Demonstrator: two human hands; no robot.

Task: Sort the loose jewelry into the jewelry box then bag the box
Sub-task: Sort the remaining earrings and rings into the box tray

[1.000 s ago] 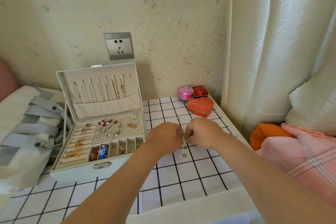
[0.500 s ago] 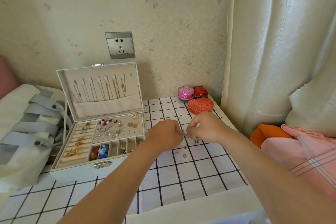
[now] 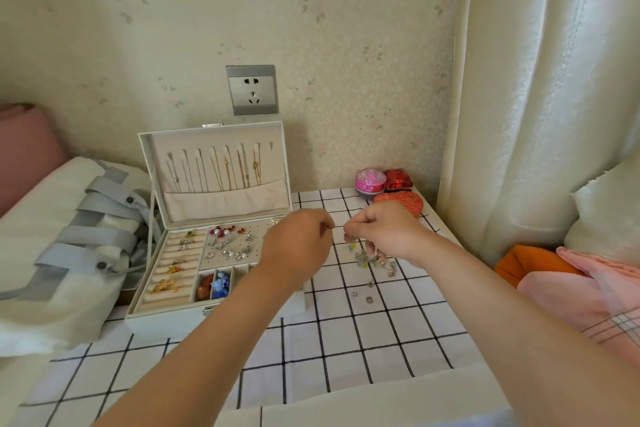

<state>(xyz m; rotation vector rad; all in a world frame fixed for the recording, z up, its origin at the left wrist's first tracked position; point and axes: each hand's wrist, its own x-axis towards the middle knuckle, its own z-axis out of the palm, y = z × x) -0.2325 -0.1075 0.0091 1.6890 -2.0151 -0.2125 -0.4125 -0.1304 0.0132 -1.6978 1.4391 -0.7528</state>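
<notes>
Ideally, a free compartment in the open jewelry box (image 3: 166,317), at the left, gets picked out first. Over its right edge the left hand (image 3: 298,246) is curled in a fine pinch, on what I cannot tell. To its right the right hand (image 3: 384,232) pinches a charm bracelet (image 3: 367,257) dangling over the checked cloth (image 3: 311,357), best lifted clear and taut so charms neither tangle nor snag the small loose pieces (image 3: 369,299) lying nearer.
</notes>
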